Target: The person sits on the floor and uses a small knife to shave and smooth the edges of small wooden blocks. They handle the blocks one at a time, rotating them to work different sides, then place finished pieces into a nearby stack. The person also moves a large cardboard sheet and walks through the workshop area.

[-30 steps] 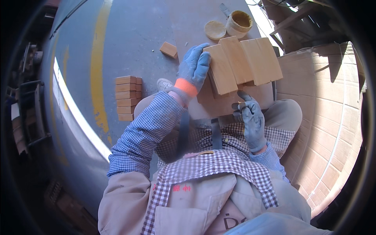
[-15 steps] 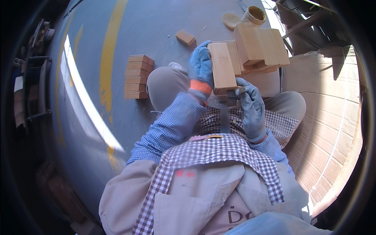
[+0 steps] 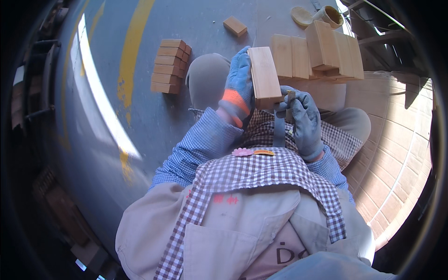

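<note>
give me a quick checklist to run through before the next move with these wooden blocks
1. Wooden block gripped by the left hand: ok, held along its left side.
2. Right hand holding the thin flat piece: ok.
3. Flat piece touching the block: cannot tell, the fingers get in the way.
4. Jar open: ok, its lid lies beside it.
5. Blocks on the right evenly lined up: not ok, one juts out.
6. Stack on the left standing: ok.
</note>
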The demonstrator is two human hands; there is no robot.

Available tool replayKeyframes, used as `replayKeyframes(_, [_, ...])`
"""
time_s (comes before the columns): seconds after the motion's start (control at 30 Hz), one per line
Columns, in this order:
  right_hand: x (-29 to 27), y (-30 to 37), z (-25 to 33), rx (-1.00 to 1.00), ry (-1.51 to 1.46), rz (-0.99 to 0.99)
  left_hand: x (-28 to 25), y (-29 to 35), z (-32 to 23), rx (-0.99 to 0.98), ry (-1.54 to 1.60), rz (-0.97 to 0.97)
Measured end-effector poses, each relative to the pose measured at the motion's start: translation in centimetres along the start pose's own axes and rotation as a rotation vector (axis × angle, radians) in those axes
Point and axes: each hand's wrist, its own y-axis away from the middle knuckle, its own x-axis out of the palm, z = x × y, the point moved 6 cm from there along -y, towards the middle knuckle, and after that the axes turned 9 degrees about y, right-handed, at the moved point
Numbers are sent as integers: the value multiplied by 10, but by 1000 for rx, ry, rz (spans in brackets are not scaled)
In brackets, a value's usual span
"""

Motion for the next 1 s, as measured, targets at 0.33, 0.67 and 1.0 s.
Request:
replayKeyframes(0.33, [6,0,-1,82,102,-16,-15,-1,8,-154,53,1])
replayKeyframes(0.67, [7,-2,-6,129,23,39,3,39,6,-334,157,-2])
replayKeyframes(1.0, [-11,-20,3,-102,360,55,-12,28,18,-249,169,175])
